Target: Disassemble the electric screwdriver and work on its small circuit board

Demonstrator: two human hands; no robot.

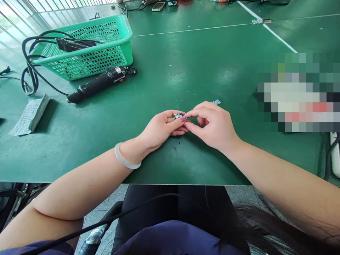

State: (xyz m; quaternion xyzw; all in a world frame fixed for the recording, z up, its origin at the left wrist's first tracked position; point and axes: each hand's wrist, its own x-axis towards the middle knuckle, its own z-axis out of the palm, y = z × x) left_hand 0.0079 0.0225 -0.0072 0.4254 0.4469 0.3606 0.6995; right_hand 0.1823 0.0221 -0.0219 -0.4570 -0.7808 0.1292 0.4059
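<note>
My left hand (164,127), with a pale bangle at the wrist, holds a small circuit board (180,116) between its thumb and fingers, just above the table. The board carries dark and silvery parts, too small to name. From the other side my right hand (214,124) reaches in, with thumb and index finger closed at the board's right edge. Its other fingers are curled and partly hidden. Just behind my right hand, a small bluish-white patterned piece (216,102) shows in part; the hand covers the rest of it.
On the left of the green table (164,81) lies a black electric screwdriver (98,84), its cord looping beside a green plastic basket (87,53). A crumpled printed packet (32,115) lies further left. A phone (158,6) is at the back. A pixelated area hides things at right.
</note>
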